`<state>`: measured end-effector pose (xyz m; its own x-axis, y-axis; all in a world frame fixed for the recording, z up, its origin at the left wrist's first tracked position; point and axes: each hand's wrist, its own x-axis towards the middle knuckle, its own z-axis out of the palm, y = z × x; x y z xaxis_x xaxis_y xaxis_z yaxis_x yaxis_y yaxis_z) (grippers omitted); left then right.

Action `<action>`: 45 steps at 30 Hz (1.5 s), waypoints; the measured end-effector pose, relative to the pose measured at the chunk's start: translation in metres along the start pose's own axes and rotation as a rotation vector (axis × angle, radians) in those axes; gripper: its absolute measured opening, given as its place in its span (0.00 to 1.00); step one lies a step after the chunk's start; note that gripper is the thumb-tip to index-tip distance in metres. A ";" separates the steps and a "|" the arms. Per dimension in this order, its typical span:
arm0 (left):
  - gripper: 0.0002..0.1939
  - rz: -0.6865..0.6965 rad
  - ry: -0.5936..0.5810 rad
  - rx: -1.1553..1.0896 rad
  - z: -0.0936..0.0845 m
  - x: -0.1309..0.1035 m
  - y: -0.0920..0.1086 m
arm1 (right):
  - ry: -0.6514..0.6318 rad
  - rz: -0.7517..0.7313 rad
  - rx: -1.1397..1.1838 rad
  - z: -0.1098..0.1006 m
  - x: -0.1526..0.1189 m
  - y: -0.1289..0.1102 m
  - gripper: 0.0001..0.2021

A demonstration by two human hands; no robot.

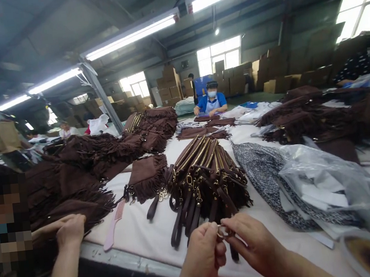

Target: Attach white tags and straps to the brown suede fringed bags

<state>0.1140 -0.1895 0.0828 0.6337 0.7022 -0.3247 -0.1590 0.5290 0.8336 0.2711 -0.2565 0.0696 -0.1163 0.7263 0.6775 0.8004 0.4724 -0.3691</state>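
My left hand (202, 258) is closed in a pinch on a small gold metal clasp (220, 231), just above the table's near edge. Against it, my right hand (257, 243) is also closed, pinching the end of a dark brown wrist strap (234, 253) that hangs below the fingers. Fingertips cover part of the clasp, so how it joins the strap cannot be made out. Right behind my hands lies a fanned pile of brown fringed pouches (203, 158) with gold zips, several strap loops hanging toward me. Left of it lies a single fringed pouch (147, 175).
A pink comb (115, 227) lies near the table edge, beside a co-worker's hands (71, 232). Brown fringed pieces (85, 166) are heaped at left. On the right are grey tweed fabric (261, 170), a clear plastic bag (328, 176) and a round container (350, 249). Another person (212, 102) works opposite.
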 end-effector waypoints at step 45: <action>0.19 0.945 0.362 1.999 0.007 0.119 0.049 | 0.172 0.621 0.089 0.005 0.011 0.100 0.14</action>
<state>0.1867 -0.0839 0.0880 0.7004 0.5380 0.4690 0.6436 -0.7602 -0.0890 0.3468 -0.1985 0.0367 0.4544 0.7905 0.4106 0.6357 0.0352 -0.7711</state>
